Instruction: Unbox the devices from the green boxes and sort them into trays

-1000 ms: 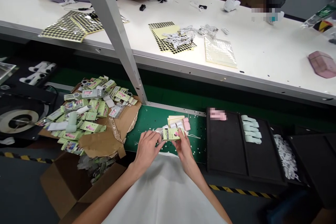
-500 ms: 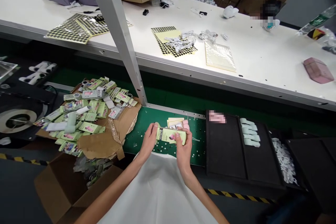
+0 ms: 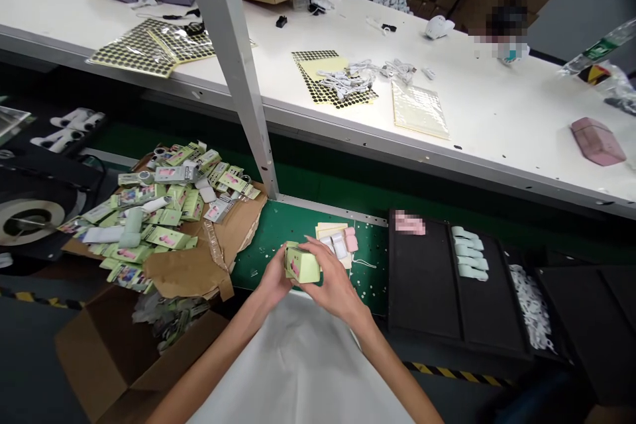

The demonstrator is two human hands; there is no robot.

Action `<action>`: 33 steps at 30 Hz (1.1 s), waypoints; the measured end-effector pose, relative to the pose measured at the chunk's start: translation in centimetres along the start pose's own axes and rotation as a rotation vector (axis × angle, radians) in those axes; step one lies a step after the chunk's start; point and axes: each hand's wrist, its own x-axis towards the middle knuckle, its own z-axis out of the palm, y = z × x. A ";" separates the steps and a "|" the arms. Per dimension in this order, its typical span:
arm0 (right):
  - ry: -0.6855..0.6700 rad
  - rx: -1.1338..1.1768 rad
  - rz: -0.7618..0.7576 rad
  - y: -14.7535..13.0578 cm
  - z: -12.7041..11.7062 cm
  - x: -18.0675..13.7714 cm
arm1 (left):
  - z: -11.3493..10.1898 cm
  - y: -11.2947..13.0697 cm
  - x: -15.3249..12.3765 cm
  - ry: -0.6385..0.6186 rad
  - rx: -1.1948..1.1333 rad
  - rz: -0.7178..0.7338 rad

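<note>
A small light-green product box (image 3: 303, 266) with a pink picture on its side is held up in front of my apron, its end turned toward me. My left hand (image 3: 274, 278) grips it from the left. My right hand (image 3: 335, 281) wraps it from the right, fingers over the top and thumb below. Just behind, on the green work surface (image 3: 278, 225), lie white devices (image 3: 339, 245) and a pink device (image 3: 350, 239) on pale yellow sheets (image 3: 325, 228). The undersides of the box and some fingertips are hidden.
Left, many green boxes (image 3: 166, 236) pile on torn cardboard (image 3: 193, 273), above an open carton (image 3: 99, 351). Right, black trays (image 3: 422, 285) hold mint-green devices (image 3: 470, 255) and white pieces (image 3: 531, 305). A metal post (image 3: 238, 73) rises before the white shelf (image 3: 477, 112).
The box has turned from lying lengthwise with its printed face up to showing its end. My right hand has moved left around it, uncovering more of the white and pink devices.
</note>
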 end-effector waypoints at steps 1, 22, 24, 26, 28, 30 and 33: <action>-0.004 0.024 -0.018 0.2 -0.1 0.3 | -0.2 -0.1 0.1 -0.054 -0.005 -0.039; 0.130 -0.017 0.011 -2.3 -1.7 -0.5 | -2.4 0.7 -0.1 -0.295 0.017 -0.255; 0.121 -0.007 0.038 -2.6 -2.0 -0.7 | -2.2 0.8 -0.3 -0.282 0.029 -0.263; 0.118 0.006 0.063 -2.6 -2.1 -1.0 | -1.8 0.8 -0.7 -0.260 0.050 -0.269; 0.145 0.032 0.084 -2.2 -2.0 -1.2 | -1.5 0.7 -1.0 -0.280 0.071 -0.280; 0.185 0.063 0.116 -1.6 -2.0 -1.3 | -1.3 0.5 -1.4 -0.338 0.066 -0.273; 0.202 0.127 0.191 -0.5 -2.1 -1.4 | -1.4 -0.1 -1.8 -0.373 0.027 -0.171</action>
